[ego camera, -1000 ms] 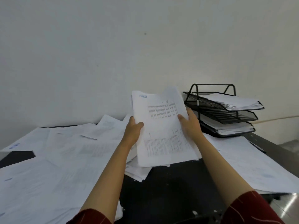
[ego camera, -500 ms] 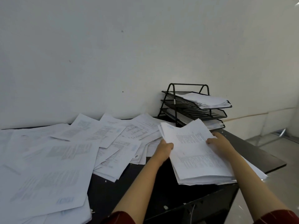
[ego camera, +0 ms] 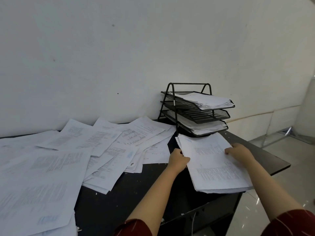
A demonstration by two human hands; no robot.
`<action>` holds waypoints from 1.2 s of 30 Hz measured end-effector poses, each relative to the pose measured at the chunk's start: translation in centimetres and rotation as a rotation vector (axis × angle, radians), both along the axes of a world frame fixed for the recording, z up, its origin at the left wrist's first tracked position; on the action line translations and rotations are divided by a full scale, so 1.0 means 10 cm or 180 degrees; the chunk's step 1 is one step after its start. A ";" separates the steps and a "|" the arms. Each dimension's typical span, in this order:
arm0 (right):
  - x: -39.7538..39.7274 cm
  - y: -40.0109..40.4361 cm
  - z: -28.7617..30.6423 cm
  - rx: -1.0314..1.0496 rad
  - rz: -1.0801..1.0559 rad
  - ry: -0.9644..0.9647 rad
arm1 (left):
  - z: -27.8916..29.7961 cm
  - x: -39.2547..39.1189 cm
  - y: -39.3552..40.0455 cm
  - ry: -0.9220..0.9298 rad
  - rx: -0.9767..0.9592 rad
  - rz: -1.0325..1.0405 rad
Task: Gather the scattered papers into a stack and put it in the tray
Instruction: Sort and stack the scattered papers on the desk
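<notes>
A thick stack of printed papers (ego camera: 213,166) lies flat near the black table's right end, its front edge hanging over the table edge. My left hand (ego camera: 178,159) grips the stack's left edge. My right hand (ego camera: 238,151) grips its right side, fingers curled on the top sheet. Just behind the stack stands a black three-tier wire tray (ego camera: 196,111) against the wall, with papers in its top and bottom tiers. Many loose scattered papers (ego camera: 102,143) cover the table to the left.
The black table (ego camera: 136,193) shows a bare dark patch in front of my left arm. Its right end (ego camera: 279,166) stops short of a tiled floor (ego camera: 281,184). A white wall runs behind the table.
The stack came down from upright in the air to flat on the table in front of the tray. My view swung left, bringing more scattered sheets into sight.
</notes>
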State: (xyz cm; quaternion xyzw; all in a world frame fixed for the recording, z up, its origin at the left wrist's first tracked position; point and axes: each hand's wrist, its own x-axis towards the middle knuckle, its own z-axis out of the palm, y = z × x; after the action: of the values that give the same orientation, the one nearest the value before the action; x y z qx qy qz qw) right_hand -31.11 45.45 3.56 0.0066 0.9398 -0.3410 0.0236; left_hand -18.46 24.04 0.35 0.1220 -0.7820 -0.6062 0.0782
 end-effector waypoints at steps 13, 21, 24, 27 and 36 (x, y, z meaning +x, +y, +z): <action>-0.06 -0.41 -0.14 0.0925 -0.0383 0.0965 | 0.00 -0.02 -0.34 0.0345 -0.0496 0.0299; 0.28 -1.45 -0.13 0.0173 0.0482 0.1314 | 0.03 0.41 -1.19 0.0357 -0.1238 0.1059; 0.47 -1.85 -0.15 -0.0089 0.0908 0.1287 | -0.02 0.61 -1.57 0.0014 -0.1916 0.1441; 0.63 -2.21 -0.23 -0.0228 0.1384 0.1056 | -0.06 0.81 -1.87 -0.0279 -0.2218 0.1667; 1.14 -3.11 -0.35 -0.0341 0.1933 0.0936 | 0.05 1.58 -2.72 -0.0818 -0.2451 0.2608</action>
State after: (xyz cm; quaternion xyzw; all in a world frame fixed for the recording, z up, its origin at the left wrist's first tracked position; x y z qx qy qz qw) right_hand -19.72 14.33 0.09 -0.3240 0.8729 -0.3645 -0.0114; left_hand -2.70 -3.12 0.88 0.4503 -0.8385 -0.1784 0.2497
